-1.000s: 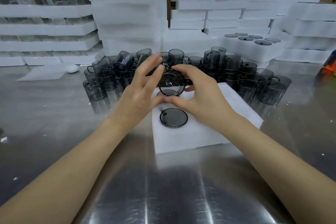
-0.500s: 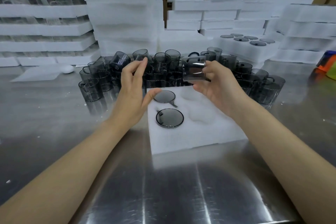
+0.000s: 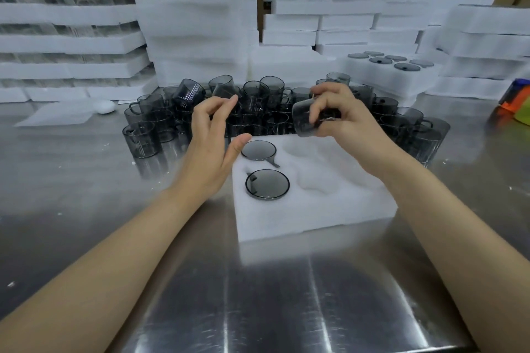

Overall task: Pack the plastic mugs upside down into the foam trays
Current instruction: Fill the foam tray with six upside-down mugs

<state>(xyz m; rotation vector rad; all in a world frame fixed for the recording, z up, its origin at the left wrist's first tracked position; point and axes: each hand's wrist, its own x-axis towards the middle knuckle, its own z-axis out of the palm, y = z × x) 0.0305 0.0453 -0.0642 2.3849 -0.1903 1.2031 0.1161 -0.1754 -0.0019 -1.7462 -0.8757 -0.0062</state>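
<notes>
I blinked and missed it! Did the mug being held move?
Yes. The mug in the right hand went right, from above the tray's left pockets toward its empty right ones.

left arm: bare forearm is stretched forward from the lower left, with the wrist straight.
left hand point(image 3: 213, 140): held open in the air, palm turned to the right, fingers spread and slightly bent; nothing is gripped.
right arm: bare forearm is stretched in from the lower right.
right hand point(image 3: 344, 120): raised, fingers curled round a mug point(image 3: 302, 120), which is gripped lying on its side.
</notes>
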